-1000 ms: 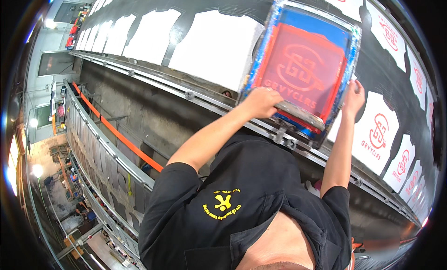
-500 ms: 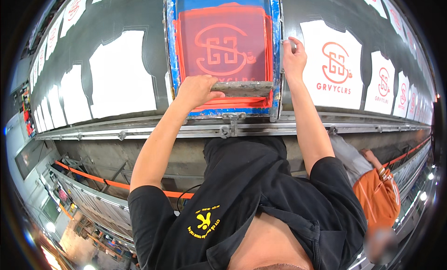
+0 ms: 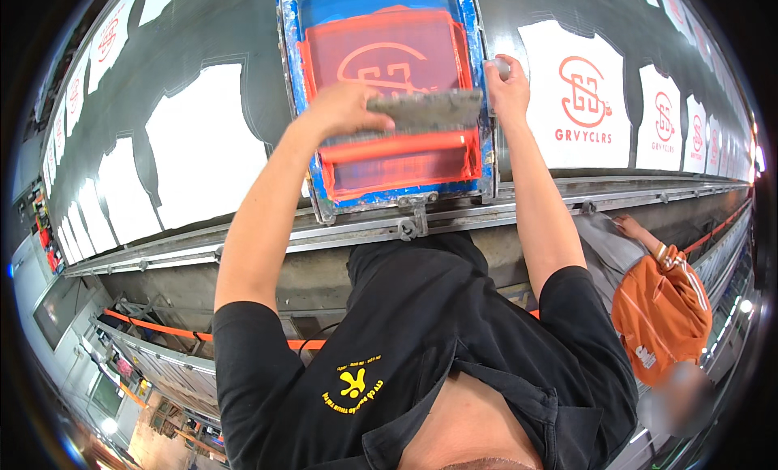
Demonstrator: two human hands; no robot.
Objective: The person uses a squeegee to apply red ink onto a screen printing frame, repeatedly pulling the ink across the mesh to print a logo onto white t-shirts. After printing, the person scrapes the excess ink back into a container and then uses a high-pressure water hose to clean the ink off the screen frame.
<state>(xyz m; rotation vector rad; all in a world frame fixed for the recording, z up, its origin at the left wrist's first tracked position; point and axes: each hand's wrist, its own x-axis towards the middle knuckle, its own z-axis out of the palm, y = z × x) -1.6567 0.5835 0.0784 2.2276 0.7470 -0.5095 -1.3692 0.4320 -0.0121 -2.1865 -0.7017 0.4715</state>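
Observation:
A blue-edged printing screen [image 3: 489, 162] lies over the long dark table, its mesh smeared with red ink [image 3: 397, 146] around a logo stencil. My left hand [image 3: 342, 109] is closed on the left end of a squeegee [image 3: 429, 109], a worn grey bar spanning the middle of the screen and tilted. Behind it, a thick ridge of ink runs across the lower mesh. At the screen's right edge, my right hand [image 3: 509, 93] is closed, thumb and fingers around a small pale grey knob or grip [image 3: 502, 68].
White shirt pieces with a red print [image 3: 579, 97] lie to the right; unprinted white pieces [image 3: 207, 138] lie to the left. A metal rail [image 3: 535, 202] runs along the table's near edge. A person in an orange jacket [image 3: 660, 312] is at the lower right.
My left hand and the squeegee have moved from the screen's near end toward its middle, exposing the ink ridge. My right hand still holds the screen's side; the whole view has shifted slightly.

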